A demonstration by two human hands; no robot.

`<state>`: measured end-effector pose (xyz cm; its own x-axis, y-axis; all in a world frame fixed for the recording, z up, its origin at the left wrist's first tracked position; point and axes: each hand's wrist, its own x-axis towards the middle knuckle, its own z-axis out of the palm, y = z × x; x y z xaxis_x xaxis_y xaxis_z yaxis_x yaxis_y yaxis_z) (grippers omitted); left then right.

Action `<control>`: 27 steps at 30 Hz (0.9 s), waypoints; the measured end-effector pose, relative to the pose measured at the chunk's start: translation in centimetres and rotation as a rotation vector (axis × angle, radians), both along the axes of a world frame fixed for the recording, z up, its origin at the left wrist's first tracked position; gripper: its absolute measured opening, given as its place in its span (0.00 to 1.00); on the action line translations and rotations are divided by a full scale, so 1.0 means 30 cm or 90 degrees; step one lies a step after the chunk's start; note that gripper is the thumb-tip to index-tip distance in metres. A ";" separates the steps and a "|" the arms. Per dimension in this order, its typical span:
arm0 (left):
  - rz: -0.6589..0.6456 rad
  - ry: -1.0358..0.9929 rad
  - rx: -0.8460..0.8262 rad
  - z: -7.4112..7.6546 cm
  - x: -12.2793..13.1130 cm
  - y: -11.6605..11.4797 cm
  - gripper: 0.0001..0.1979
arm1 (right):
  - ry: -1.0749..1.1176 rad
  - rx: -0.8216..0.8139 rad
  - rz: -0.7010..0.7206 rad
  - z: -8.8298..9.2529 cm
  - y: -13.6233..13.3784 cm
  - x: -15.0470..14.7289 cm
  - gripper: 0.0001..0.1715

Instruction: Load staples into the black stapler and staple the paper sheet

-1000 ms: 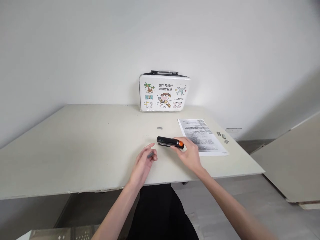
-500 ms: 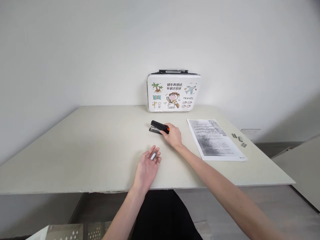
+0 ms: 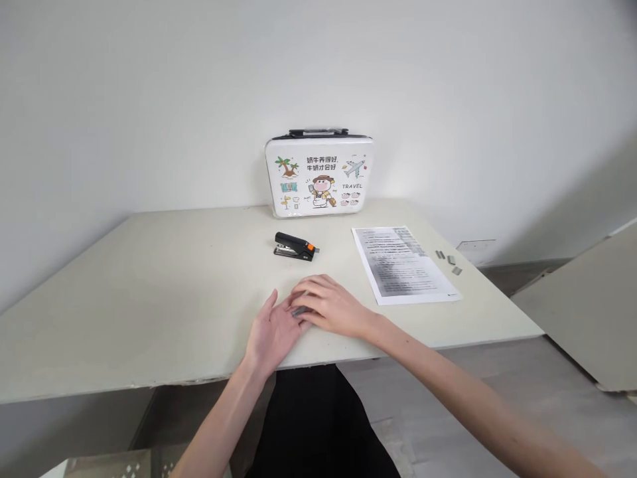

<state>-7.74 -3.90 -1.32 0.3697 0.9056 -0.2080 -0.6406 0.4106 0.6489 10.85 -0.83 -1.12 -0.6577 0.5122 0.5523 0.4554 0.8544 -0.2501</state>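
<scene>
At the table's (image 3: 149,299) near edge, the left hand (image 3: 269,332) lies palm-up, fingers spread, cradling a staple strip (image 3: 299,311). The right hand (image 3: 331,309) pinches it. A stapler (image 3: 294,246) sits at twelve o'clock, untouched.

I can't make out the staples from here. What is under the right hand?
The right hand lies over the open left hand. A short grey strip of staples peeks out at its fingertips, resting on the left palm. How far the strip runs beneath the fingers is covered.
</scene>
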 end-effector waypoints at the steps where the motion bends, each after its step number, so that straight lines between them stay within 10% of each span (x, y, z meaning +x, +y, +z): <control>1: -0.024 -0.005 -0.002 0.006 0.004 -0.003 0.21 | 0.002 0.006 -0.004 -0.007 -0.008 0.002 0.07; 7: -0.072 0.094 0.061 0.017 0.061 0.004 0.26 | 0.067 0.047 -0.054 0.000 -0.057 0.096 0.09; 17: 0.032 0.905 0.906 0.046 0.145 0.471 0.16 | 0.232 -0.111 -0.567 -0.063 -0.101 0.799 0.20; 22: -0.024 1.121 0.990 0.009 0.154 0.632 0.16 | 0.234 -0.172 -0.785 -0.141 -0.103 1.027 0.25; 27: -0.008 1.208 0.987 -0.015 0.139 0.662 0.17 | 0.215 -0.196 -0.789 -0.202 -0.090 1.072 0.27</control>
<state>-3.56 15.96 -1.78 0.6645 0.6681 0.3348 0.7133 -0.7006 -0.0174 43.02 -3.53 -7.19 0.4806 0.8047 0.3486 0.7666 -0.1925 -0.6126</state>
